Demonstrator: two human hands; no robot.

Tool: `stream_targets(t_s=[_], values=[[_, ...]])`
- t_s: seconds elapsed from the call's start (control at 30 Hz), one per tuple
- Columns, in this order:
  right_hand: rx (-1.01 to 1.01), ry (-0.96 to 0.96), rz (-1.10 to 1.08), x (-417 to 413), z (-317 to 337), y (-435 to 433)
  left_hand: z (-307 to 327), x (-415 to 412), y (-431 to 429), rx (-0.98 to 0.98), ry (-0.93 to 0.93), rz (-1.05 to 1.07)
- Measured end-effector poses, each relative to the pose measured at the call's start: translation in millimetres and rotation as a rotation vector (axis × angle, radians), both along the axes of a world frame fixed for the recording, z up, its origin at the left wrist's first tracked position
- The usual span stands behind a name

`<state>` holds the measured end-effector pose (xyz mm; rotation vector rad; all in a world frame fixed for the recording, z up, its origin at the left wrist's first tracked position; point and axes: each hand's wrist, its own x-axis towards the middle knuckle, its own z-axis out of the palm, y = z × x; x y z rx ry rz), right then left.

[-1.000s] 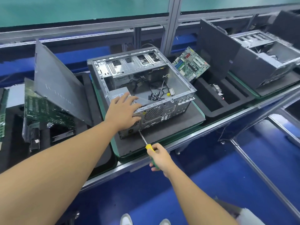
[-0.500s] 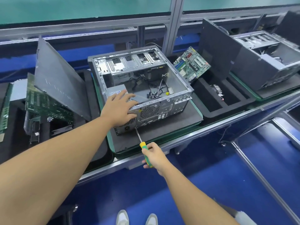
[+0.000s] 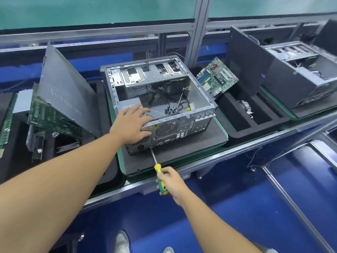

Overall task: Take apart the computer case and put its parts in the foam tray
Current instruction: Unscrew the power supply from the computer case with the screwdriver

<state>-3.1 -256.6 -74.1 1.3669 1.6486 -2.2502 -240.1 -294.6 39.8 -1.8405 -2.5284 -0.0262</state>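
Teal wall panels [image 3: 91, 10], aluminium frame post [image 3: 197, 30], metal-edged table [image 3: 237, 153], glossy blue floor [image 3: 228, 207], diagonal floor rail [image 3: 296, 205].

1. No words or numbers can be read anywhere here.
2. The power supply [image 3: 129, 103] inside the computer case [image 3: 182, 128] has a white label [image 3: 126, 107]. Its print is too small and blurry to read.
3. The back of the case has a small yellow sticker [image 3: 155, 127]. Nothing on it can be made out.
4. The dark side panel [image 3: 244, 66] on the right has a tiny blue mark [image 3: 263, 75], too small to read.
5. The grey side panel [image 3: 63, 83] on the left has faint pale marks [image 3: 67, 102], not readable.
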Motion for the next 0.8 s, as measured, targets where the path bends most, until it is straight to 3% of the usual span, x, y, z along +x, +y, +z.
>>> stream_targets(t_s=[0.2, 0.37, 0.8], values=[[-0.001, -0.05, -0.045, -3, -5, 1, 0, 1, -1, -0.001, -0.002, 0.008], [-0.171, -0.061, -0.109, -9, -3, -3, 1, 1, -1, 0.004, -0.007, 0.003], [0.011, -0.019, -0.072, 2, -4, 1, 0, 1, 0, -0.012, -0.01, 0.008]])
